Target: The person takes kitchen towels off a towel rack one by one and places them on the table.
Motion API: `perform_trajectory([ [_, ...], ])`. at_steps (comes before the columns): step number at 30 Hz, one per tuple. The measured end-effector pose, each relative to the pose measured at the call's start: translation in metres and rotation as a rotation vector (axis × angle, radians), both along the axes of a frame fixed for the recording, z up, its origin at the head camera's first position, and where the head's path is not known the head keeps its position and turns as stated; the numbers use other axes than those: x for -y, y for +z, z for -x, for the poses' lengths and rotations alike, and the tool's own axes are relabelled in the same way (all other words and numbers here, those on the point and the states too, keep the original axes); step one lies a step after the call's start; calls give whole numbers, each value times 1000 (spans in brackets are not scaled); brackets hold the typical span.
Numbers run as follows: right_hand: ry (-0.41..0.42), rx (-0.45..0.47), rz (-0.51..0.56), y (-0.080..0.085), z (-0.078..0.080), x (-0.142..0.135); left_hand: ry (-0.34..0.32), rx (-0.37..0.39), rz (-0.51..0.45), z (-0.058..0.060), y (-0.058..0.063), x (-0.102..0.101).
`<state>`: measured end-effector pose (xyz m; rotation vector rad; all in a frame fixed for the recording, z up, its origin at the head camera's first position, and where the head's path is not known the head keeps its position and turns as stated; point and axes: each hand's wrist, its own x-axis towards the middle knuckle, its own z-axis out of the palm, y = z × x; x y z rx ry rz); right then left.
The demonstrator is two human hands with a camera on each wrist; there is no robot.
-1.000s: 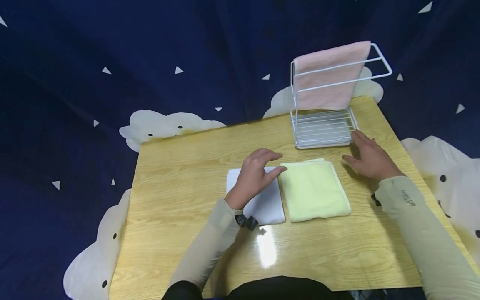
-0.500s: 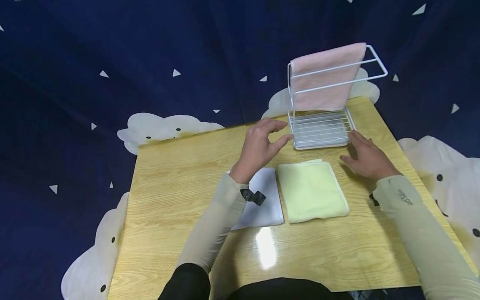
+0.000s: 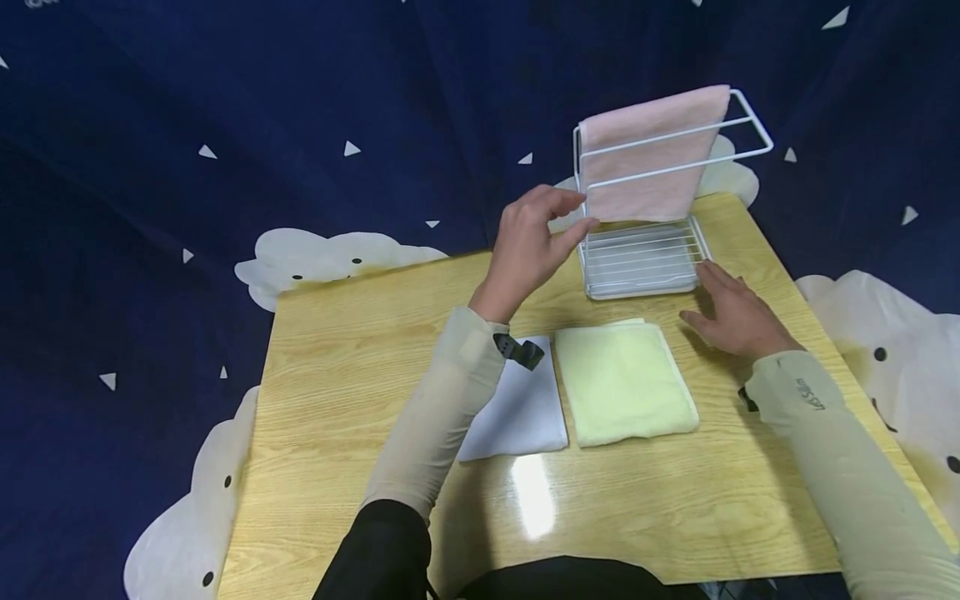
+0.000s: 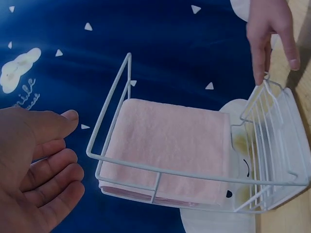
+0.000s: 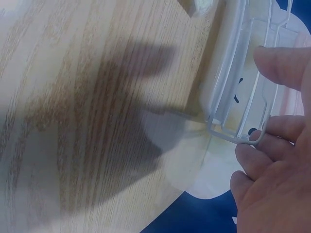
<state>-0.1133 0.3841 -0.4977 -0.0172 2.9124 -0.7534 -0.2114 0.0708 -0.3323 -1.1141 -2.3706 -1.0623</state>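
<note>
A white wire rack (image 3: 678, 169) with a shallow tray base (image 3: 643, 290) stands at the table's back right. Over its top bar hangs a pink towel (image 4: 167, 138). My left hand (image 3: 528, 246) is raised at the rack's left side, thumb and fingers apart and nothing between them; the left wrist view shows its loosely bent fingers apart from the frame. At the rack's lower right corner, my right hand (image 3: 738, 317) touches the wire with its fingertips (image 5: 253, 158), the thumb held away. A folded white towel (image 3: 525, 417) and a folded yellow towel (image 3: 626, 383) lie side by side in front.
The wooden table (image 3: 337, 433) has its right edge close beyond my right forearm. A dark blue curtain (image 3: 300, 100) with white clouds and triangles hangs behind the table. My left forearm passes over the white towel's left part.
From over the white towel, my left hand has moved up and away from me to the rack's left side. My right hand stays at the rack's lower right corner.
</note>
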Motion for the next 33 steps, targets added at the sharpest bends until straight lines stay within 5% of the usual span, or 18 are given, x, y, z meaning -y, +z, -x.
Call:
perform_trajectory([
  [8,-8,13,6,-1,-1,-1,27,58,66,12,15,-20],
  [17,-2,10,-2,-1,0,-1,40,34,56,25,25,-35],
  [24,14,-11,-2,2,0,-2,52,104,90,34,37,-44],
  [33,18,-7,8,1,-1,-1,92,123,126,43,39,-53],
])
